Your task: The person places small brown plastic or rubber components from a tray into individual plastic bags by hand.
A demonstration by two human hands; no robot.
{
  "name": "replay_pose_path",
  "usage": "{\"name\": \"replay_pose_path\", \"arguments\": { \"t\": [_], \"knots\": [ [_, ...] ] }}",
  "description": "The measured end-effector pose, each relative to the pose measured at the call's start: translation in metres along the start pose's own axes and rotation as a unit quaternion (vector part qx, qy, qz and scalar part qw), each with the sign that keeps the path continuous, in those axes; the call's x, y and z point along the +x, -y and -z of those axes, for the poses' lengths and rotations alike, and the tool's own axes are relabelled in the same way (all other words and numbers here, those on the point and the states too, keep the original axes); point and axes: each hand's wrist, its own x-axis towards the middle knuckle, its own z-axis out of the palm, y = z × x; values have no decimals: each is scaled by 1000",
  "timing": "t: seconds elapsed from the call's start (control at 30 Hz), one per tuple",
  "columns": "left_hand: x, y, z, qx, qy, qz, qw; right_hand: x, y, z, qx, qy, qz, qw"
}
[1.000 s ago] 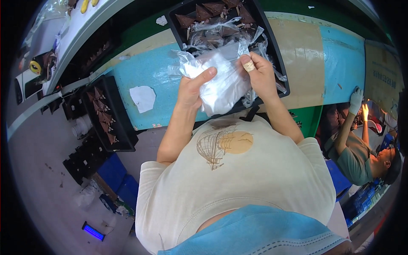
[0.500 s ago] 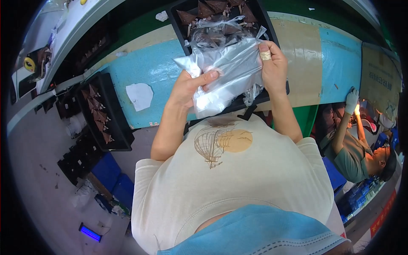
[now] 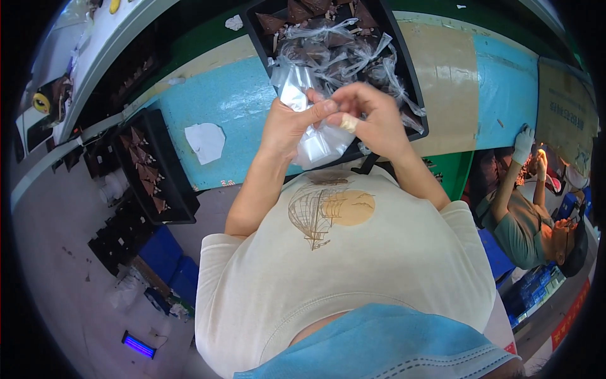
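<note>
My left hand (image 3: 287, 129) is closed, with its thumb pressing on a sheaf of clear, shiny plastic bags (image 3: 322, 146). Close beside that thumb is my right hand (image 3: 375, 123), its fingers bent in toward the left fingertips and a tan strip wrapped round its thumb. Whatever the right fingertips pinch is hidden. Just beyond both hands lies a black tray (image 3: 413, 82). Knotted clear bags (image 3: 366, 57) with dark contents fill its nearer part, and loose brown pyramid-shaped pieces (image 3: 306, 11) lie at its far end.
Left of me, a second black tray (image 3: 183, 189) holds more brown pieces (image 3: 146, 170). A white paper scrap (image 3: 206, 143) lies on the blue tabletop (image 3: 233, 95). At right, a gloved co-worker (image 3: 521, 221) works near a small flame, beside a cardboard box (image 3: 565, 114).
My right hand has moved left from the bags' far right edge to my left thumb. The plastic, spread between both hands before, now hangs bunched below them, uncovering more knotted bags.
</note>
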Motion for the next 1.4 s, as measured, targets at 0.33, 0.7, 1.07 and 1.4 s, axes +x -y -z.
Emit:
{"name": "replay_pose_path", "arguments": {
  "t": [0.33,0.7,1.07,1.4],
  "knots": [
    [-4,1,0,8,-16,-37,999,9,-22,20,418,-17,-48,907],
    [-2,4,-3,-41,8,-31,999,13,-21,19,365,15,-61,929],
    [5,-4,35,327,-99,-34,939,23,-21,21,401,-138,-19,906],
    [36,-4,1,340,40,-73,937,32,-26,25,174,-27,48,983]
  ]
}}
